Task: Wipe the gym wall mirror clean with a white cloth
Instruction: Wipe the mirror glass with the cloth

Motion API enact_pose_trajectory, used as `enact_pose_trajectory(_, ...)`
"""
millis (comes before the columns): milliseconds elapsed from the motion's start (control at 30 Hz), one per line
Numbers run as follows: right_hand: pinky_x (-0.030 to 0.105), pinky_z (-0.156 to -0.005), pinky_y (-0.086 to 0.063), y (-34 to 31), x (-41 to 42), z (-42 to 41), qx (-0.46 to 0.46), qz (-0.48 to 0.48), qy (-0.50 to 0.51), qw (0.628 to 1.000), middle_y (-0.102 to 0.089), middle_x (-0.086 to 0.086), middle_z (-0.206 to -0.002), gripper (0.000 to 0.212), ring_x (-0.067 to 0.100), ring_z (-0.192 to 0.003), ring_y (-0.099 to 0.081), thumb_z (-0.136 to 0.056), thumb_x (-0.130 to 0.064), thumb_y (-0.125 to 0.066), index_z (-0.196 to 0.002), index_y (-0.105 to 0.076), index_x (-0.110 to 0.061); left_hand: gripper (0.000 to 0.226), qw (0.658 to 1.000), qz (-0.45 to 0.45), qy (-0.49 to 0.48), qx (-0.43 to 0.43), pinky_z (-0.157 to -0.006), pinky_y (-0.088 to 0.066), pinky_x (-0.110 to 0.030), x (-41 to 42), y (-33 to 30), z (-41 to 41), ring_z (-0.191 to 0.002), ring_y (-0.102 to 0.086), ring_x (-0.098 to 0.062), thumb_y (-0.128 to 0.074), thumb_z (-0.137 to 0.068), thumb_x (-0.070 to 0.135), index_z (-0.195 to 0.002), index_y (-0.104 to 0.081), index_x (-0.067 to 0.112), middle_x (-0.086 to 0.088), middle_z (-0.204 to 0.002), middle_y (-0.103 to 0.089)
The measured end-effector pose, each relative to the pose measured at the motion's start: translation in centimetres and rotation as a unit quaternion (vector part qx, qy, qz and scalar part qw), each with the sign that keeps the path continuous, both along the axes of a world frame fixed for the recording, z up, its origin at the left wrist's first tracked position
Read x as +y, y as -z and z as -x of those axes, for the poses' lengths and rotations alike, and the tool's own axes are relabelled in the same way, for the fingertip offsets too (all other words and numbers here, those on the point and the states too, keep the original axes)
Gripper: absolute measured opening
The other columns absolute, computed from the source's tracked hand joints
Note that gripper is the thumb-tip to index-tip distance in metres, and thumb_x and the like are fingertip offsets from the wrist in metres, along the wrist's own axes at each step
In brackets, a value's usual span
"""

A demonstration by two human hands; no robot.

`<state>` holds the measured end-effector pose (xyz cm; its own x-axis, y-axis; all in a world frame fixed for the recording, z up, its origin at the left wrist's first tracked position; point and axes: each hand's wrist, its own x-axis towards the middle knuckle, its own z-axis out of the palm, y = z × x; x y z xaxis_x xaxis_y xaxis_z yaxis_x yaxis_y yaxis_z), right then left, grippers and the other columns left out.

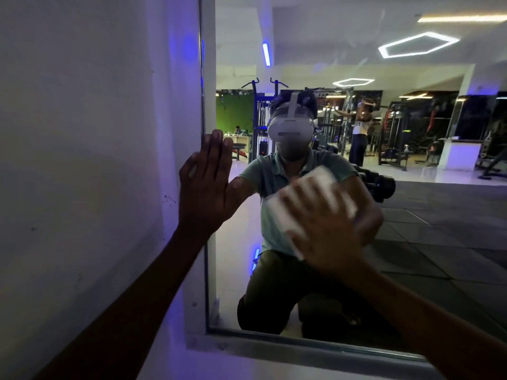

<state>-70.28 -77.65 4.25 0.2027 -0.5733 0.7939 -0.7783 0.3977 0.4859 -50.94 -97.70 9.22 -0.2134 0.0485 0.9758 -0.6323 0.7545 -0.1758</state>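
**Dim gym, lower corner of the mirror under the cloth**

A dark gym with blue and white strip lights shows reflected in the wall mirror (411, 215), which is set in a pale metal frame (274, 349) against a white wall (82, 160). Weight machines and a kneeling person wearing a headset appear in the glass.

The left hand (204, 187) lies flat with straight fingers, spread across the mirror's left edge where glass meets wall, bracing and gripping nothing. The right hand (323, 229) presses the white cloth (307, 193) against the glass, low and left of centre. Its fingers spread over the folded pad; motion blur hides whether the fingertips curl round the cloth's edge, though it looks pressed more than pinched.

The cloth reads as light, soft and limp, folded into a thick pad. It should slide easily on smooth glass and may bunch or slip out from under a flat palm, so 1 hand spread wide over its middle, with the fingers hooking the leading edge, seems the surest hold. The mirror is rigid, fixed and breakable; steady, even pressure suits it better than hard leaning.
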Motion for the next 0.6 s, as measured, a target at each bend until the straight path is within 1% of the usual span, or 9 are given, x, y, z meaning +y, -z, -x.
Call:
enact_pose_trajectory(67, 0.067, -0.128, -0.003, -1.6, 2.8, 2.1, -0.081, 0.105, 0.062, 0.989, -0.008, 0.013, -0.177, 0.077, 0.037, -0.164, -0.007, -0.104, -0.049, -0.043, -0.170, -0.014, -0.022, 0.068, 1.000, 0.002, -0.004, 0.001, -0.127, -0.014, -0.039, -0.1, 0.2, 0.1, -0.162, -0.016, -0.024, -0.020, -0.111, 0.048, -0.166, -0.024, 0.009, -0.012, -0.174, -0.020)
enact_pose_trajectory(167, 0.066, -0.128, -0.002, -1.2, 0.8, -0.8, -0.240, 0.276, 0.135, 0.921, 0.003, 0.017, -0.177, 0.081, 0.041, -0.163, 0.003, -0.106, -0.053, -0.035, -0.171, -0.002, -0.018, 0.065, 1.000, 0.004, -0.011, 0.008, -0.127, -0.013, -0.038, -0.3, 0.2, 0.2, -0.162, -0.014, -0.023, -0.024, -0.111, 0.045, -0.167, -0.022, 0.010, -0.011, -0.174, -0.019)
enact_pose_trajectory(200, 0.067, -0.128, -0.001, -0.1, -1.0, -2.9, -0.255, 0.277, 0.131, 0.917, 0.005, 0.018, -0.176, 0.083, 0.043, -0.163, 0.004, -0.105, -0.054, -0.035, -0.171, 0.000, -0.017, 0.065, 1.000, 0.007, -0.010, 0.010, -0.127, -0.014, -0.039, -0.3, 0.2, 0.1, -0.162, -0.014, -0.023, -0.025, -0.111, 0.044, -0.167, -0.022, 0.010, -0.011, -0.174, -0.019)
enact_pose_trajectory(233, 0.068, -0.128, 0.000, 1.5, -3.0, -4.8, -0.240, 0.234, 0.104, 0.936, 0.005, 0.019, -0.176, 0.085, 0.044, -0.162, 0.004, -0.103, -0.055, -0.035, -0.170, -0.001, -0.016, 0.065, 1.000, 0.010, -0.011, 0.010, -0.127, -0.016, -0.039, -0.5, 0.3, 0.1, -0.162, -0.014, -0.023, -0.026, -0.111, 0.043, -0.167, -0.022, 0.010, -0.011, -0.174, -0.019)
enact_pose_trajectory(300, 0.067, -0.127, 0.005, 5.4, -5.9, -7.1, -0.160, 0.087, 0.030, 0.983, -0.002, 0.021, -0.176, 0.084, 0.044, -0.162, 0.005, -0.103, -0.055, -0.042, -0.170, -0.012, -0.014, 0.064, 1.000, 0.019, -0.008, 0.004, -0.126, -0.016, -0.040, -0.8, 0.2, -0.1, -0.162, -0.014, -0.023, -0.026, -0.111, 0.042, -0.167, -0.022, 0.011, -0.010, -0.174, -0.020)
enact_pose_trajectory(333, 0.065, -0.128, 0.007, 6.6, -6.3, -7.2, -0.115, 0.034, 0.011, 0.993, -0.006, 0.020, -0.176, 0.083, 0.043, -0.163, 0.004, -0.103, -0.054, -0.047, -0.169, -0.018, -0.014, 0.063, 1.000, 0.023, -0.002, 0.000, -0.127, -0.015, -0.040, -1.1, 0.2, -0.4, -0.162, -0.015, -0.023, -0.026, -0.111, 0.042, -0.166, -0.023, 0.011, -0.010, -0.174, -0.020)
enact_pose_trajectory(400, 0.062, -0.129, 0.008, 6.5, -5.5, -6.1, -0.050, -0.007, -0.007, 0.999, -0.008, 0.016, -0.177, 0.081, 0.038, -0.164, 0.002, -0.103, -0.050, -0.051, -0.169, -0.020, -0.017, 0.062, 1.000, 0.030, -0.001, -0.004, -0.127, -0.014, -0.041, -1.7, 0.5, -0.9, -0.162, -0.017, -0.021, -0.028, -0.112, 0.041, -0.166, -0.026, 0.012, -0.008, -0.173, -0.022)
enact_pose_trajectory(500, 0.057, -0.129, 0.007, 3.0, -2.2, -2.6, -0.036, 0.010, 0.002, 0.999, -0.006, 0.009, -0.178, 0.076, 0.029, -0.165, 0.001, -0.104, -0.047, -0.042, -0.170, -0.014, -0.022, 0.062, 0.999, 0.033, -0.018, -0.005, -0.127, -0.014, -0.041, -2.2, 0.8, -1.2, -0.161, -0.018, -0.019, -0.032, -0.111, 0.041, -0.166, -0.025, 0.013, -0.006, -0.174, -0.023)
enact_pose_trajectory(600, 0.062, -0.129, 0.000, -0.5, 2.2, 1.1, -0.088, 0.104, 0.076, 0.988, -0.009, 0.012, -0.178, 0.075, 0.033, -0.165, -0.002, -0.105, -0.048, -0.038, -0.170, -0.015, -0.018, 0.063, 0.999, 0.038, -0.019, -0.010, -0.127, -0.012, -0.041, -2.4, 0.9, -1.1, -0.161, -0.018, -0.019, -0.030, -0.112, 0.042, -0.167, -0.022, 0.013, -0.006, -0.174, -0.021)
